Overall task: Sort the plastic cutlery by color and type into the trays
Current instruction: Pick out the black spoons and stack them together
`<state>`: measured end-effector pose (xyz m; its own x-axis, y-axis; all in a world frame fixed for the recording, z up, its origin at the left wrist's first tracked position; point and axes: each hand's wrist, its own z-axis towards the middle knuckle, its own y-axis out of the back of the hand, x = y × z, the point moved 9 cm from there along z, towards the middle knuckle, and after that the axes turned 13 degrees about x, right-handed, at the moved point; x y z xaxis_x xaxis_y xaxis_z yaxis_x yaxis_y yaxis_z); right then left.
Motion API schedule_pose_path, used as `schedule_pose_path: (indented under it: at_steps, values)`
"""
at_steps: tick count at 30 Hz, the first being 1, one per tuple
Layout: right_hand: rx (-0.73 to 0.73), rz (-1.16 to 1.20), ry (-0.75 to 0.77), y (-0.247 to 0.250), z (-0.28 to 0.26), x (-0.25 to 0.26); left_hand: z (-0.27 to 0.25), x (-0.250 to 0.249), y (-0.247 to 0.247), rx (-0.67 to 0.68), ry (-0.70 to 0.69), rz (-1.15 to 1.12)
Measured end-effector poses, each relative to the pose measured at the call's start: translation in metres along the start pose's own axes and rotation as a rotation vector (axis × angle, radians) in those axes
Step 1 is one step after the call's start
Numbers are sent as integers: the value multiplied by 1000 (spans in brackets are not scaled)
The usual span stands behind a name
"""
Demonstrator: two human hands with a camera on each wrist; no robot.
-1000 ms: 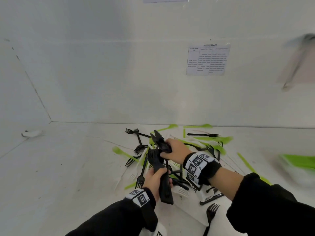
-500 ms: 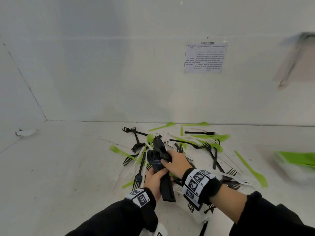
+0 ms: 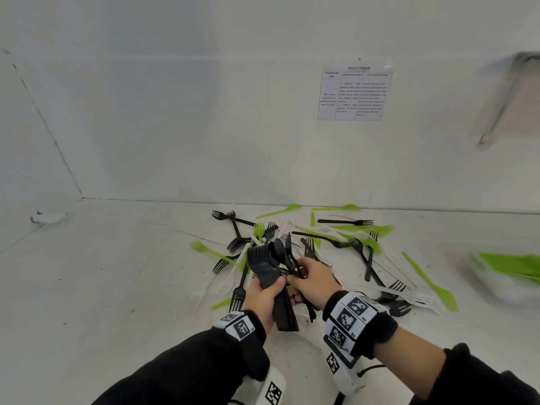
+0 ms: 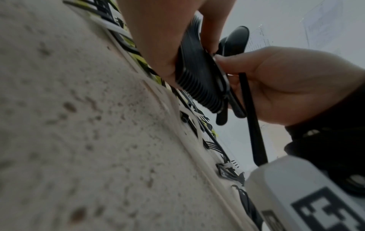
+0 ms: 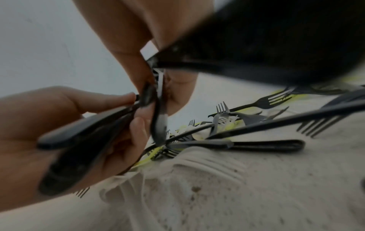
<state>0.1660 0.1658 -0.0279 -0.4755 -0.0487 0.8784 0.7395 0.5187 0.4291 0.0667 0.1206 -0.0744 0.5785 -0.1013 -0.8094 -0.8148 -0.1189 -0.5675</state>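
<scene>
My left hand (image 3: 264,296) grips a thick nested stack of black spoons (image 3: 263,267) by the handles, bowls pointing up and away. In the left wrist view the stack of black spoons (image 4: 199,78) shows as ribbed edges under my left hand (image 4: 162,51). My right hand (image 3: 309,280) pinches a few more black utensils (image 3: 287,252), a spoon and a knife, right against the stack. In the right wrist view my right hand (image 5: 65,125) holds black handles (image 5: 82,140) while the left fingers (image 5: 136,73) touch their tips. Loose black, green and white forks (image 3: 336,244) litter the white table behind.
A white tray (image 3: 496,276) holding green cutlery sits blurred at the right edge. White walls (image 3: 204,127) close the back and left, with a printed sheet (image 3: 354,94) taped up. A small white object (image 3: 49,217) lies far left. Bare tabletop (image 3: 102,287) spreads to the left.
My right hand has drawn back toward me and lower, bringing its black pieces against the stack in my left hand. The head view shifted slightly, revealing more forks on the right.
</scene>
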Motion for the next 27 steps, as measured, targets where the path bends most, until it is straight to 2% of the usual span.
schedule_pose_path:
  at_steps: [3,9,14,20,23,27]
  values:
    - [-34,-44,12,1,-2,-3,0,3,-1,4,-15,8]
    - [3,-63,13,8,-11,-3,7,9,-5,-10,-7,116]
    - [-9,-23,-12,21,-11,-9,12,14,-18,-3,21,79]
    - [54,-3,-89,31,-8,-10,25,16,-41,-81,-4,86]
    - [5,19,-111,44,-12,-15,28,25,-49,-100,-15,78]
    - [-163,-2,-71,73,-20,-20,28,40,-58,-100,2,104]
